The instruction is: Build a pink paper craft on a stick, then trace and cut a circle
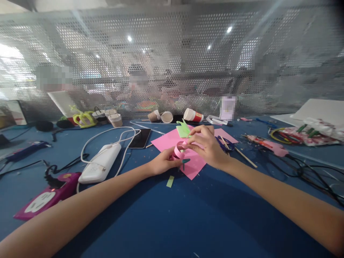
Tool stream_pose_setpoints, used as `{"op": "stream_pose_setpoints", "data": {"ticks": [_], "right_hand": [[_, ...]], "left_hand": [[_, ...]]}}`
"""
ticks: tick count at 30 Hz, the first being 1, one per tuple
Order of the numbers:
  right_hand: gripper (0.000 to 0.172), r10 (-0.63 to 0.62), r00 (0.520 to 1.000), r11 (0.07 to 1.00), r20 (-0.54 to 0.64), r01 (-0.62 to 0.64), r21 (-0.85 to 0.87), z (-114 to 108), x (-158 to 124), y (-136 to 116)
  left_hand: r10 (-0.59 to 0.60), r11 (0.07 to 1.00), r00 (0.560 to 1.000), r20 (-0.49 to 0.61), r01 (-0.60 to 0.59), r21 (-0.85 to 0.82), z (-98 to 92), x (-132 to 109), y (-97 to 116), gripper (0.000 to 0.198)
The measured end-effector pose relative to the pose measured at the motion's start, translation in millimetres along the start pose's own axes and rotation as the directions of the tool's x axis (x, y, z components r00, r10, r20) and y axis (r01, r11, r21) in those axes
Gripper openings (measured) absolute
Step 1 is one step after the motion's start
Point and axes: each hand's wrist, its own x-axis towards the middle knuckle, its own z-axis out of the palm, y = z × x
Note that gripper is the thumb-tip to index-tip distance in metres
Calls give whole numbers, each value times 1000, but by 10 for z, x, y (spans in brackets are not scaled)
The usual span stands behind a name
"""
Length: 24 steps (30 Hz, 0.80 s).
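Just above the middle of the table, my left hand (163, 162) is closed on a curled pink paper strip (177, 150), bent into a loop. My right hand (208, 147) pinches at the top right of the same strip; its fingertips partly hide the contact. A small dark green piece (185, 161) shows by my left thumb; whether it is held I cannot tell. Under both hands lie pink paper sheets (192, 172). Cut light green paper (182, 130) lies behind my right fingers. Nearer me rests a small pale green paper scrap (170, 181).
To the left are a white power strip (100, 165) with a looping cable, a magenta power strip (48, 197) and a phone (140, 139). Dark blue-handled scissors (228, 142) and a thin wooden stick (245, 157) lie right. Paper cups (192, 115) line the perforated metal screen (172, 46).
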Motion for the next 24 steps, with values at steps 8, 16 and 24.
{"op": "stream_pose_setpoints", "data": {"ticks": [8, 16, 24], "right_hand": [[15, -53, 997, 998, 49, 51, 22, 25, -12, -103], [20, -77, 994, 997, 84, 76, 12, 8, -4, -178], [15, -37, 997, 999, 71, 38, -15, 25, -6, -127]], "left_hand": [[97, 988, 995, 11, -95, -123, 10, 27, -12, 61], [92, 971, 996, -14, -93, -219, 15, 14, 15, 59], [80, 936, 997, 17, -70, -344, 21, -1, 76, 56]]}}
